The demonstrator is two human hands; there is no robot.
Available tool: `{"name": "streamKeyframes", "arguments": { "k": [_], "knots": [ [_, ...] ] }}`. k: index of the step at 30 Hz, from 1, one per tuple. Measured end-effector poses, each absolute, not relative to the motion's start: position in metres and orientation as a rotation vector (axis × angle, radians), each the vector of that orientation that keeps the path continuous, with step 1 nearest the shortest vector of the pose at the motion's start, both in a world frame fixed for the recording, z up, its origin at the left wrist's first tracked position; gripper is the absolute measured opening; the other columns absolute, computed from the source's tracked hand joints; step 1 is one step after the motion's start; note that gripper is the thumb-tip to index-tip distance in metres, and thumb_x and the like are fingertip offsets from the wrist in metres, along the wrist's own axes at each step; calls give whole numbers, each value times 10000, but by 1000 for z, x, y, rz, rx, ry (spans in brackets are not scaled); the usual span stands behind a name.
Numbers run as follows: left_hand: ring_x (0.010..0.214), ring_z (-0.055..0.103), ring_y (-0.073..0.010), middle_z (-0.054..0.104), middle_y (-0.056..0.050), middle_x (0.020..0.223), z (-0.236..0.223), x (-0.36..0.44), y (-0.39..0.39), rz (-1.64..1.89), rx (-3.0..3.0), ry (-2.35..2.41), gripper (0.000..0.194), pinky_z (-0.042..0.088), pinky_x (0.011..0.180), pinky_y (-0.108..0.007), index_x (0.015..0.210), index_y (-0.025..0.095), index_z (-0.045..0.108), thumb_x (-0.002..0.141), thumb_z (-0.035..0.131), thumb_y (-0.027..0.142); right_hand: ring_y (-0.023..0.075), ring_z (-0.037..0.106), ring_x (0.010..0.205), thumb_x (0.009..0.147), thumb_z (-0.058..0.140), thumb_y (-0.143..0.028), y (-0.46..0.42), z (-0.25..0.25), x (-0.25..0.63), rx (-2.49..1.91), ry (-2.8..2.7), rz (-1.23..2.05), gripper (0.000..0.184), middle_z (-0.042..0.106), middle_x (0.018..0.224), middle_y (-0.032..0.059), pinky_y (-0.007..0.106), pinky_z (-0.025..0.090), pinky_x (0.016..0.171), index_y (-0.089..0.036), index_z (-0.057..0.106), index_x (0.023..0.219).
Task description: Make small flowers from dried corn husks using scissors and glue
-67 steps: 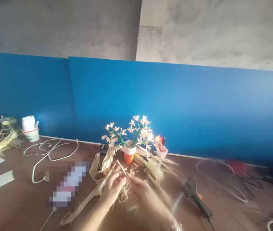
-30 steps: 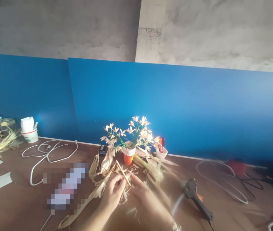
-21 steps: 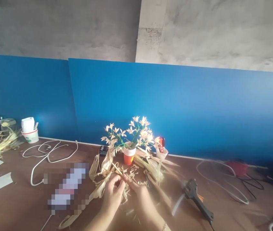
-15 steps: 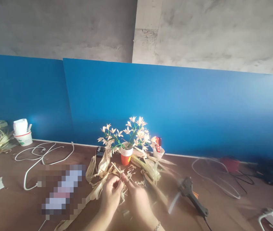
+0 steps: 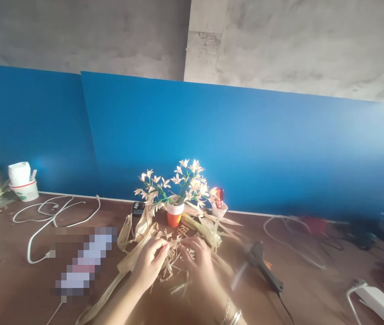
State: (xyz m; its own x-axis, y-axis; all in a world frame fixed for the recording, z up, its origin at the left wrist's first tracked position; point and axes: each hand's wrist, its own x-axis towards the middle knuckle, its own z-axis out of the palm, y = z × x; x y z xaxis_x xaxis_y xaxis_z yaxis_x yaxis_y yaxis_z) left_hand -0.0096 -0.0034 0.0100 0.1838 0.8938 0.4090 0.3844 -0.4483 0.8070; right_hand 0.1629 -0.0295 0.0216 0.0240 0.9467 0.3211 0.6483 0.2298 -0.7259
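Both my hands rest on a heap of dry corn-husk strips (image 5: 172, 269) on the brown table (image 5: 317, 295). My left hand (image 5: 148, 263) has its fingers curled together over the strips, and what they pinch is too small to name. My right hand (image 5: 198, 261), with bracelets at the wrist, lies palm down beside it with bent fingers on the scraps. Just behind the heap stands an orange paper cup (image 5: 173, 217) holding a spray of pale husk flowers (image 5: 175, 183) on green stems.
A black glue gun (image 5: 264, 267) lies right of my hands. A small cup with a red tool (image 5: 219, 206), long husk leaves (image 5: 134, 228), white cables (image 5: 53, 215), a white tub (image 5: 22, 188) and a white power strip (image 5: 378, 303) share the table. A blue panel (image 5: 246, 149) backs it.
The thin stick held between my hands earlier is no longer seen. Both hands have dropped onto the husk heap, and the view has shifted slightly right.
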Motion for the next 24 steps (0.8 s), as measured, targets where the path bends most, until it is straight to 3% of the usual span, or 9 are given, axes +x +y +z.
{"name": "streamKeyframes", "arguments": {
  "k": [3, 6, 14, 19, 24],
  "knots": [
    [743, 603, -193, 632, -45, 746, 10, -5, -9, 1126, 2096, 1128, 302, 480, 698, -277, 748, 206, 648, 924, 440, 338, 214, 599, 898, 842, 566, -331, -33, 24, 153, -1286, -1496, 787, 189, 636, 887, 55, 333, 471, 839, -171, 664, 819],
    [733, 606, -190, 627, -46, 740, 11, -5, -10, 1083, 2146, 1117, 307, 481, 687, -280, 739, 203, 650, 928, 432, 306, 205, 589, 880, 824, 594, -343, -33, 21, 150, -1228, -1431, 815, 186, 608, 865, 37, 318, 468, 817, -172, 612, 753],
    [831, 668, -236, 719, -76, 885, -1, -25, 10, 1418, 2136, 1414, 239, 532, 787, -378, 948, 220, 695, 846, 479, 234, 202, 586, 776, 894, 480, -385, -21, 5, 166, -1387, -1385, 545, 280, 636, 802, 52, 301, 442, 734, -177, 618, 768],
    [877, 672, -259, 728, -92, 902, -12, -31, 18, 1404, 2238, 1427, 255, 536, 807, -425, 925, 206, 692, 824, 460, 184, 207, 588, 819, 894, 485, -290, -18, 1, 167, -1491, -1499, 345, 252, 661, 805, 52, 311, 416, 768, -195, 686, 775],
    [971, 668, -270, 729, -87, 1003, -12, -24, 10, 1218, 2207, 1402, 222, 524, 871, -429, 973, 227, 694, 826, 530, 252, 230, 582, 911, 828, 548, -200, -16, 3, 171, -1629, -1608, 265, 212, 688, 872, 47, 367, 369, 850, -235, 733, 731]
  ]
}}
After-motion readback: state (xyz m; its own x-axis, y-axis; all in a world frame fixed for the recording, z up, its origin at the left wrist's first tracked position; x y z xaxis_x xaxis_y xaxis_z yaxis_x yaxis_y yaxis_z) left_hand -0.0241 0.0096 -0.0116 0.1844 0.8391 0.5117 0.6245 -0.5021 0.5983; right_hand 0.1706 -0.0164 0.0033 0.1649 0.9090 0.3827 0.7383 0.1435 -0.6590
